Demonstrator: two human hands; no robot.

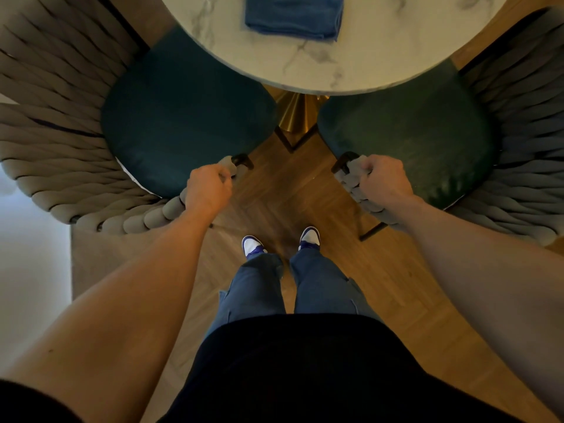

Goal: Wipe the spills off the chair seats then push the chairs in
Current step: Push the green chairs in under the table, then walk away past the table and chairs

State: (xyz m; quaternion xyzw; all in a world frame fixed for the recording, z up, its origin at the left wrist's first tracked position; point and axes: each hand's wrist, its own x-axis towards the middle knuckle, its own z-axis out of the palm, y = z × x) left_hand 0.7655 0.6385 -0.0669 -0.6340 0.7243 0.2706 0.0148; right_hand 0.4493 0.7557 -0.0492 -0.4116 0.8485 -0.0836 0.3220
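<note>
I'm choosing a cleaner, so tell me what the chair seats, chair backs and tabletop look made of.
Chair seats: dark green, probably velvet, soft matte nap. Chair backs: thick grey braided cords, likely fabric. Tabletop: white, grey-veined, smooth; marble or a marble-look surface.

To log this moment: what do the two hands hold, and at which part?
Left hand grips the left chair at its woven armrest end; right hand grips the right chair likewise.

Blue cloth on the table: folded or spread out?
Folded. The blue cloth lies as a compact, thick rectangle with layered edges on the marble table; its far part is cut off by the frame.
</note>
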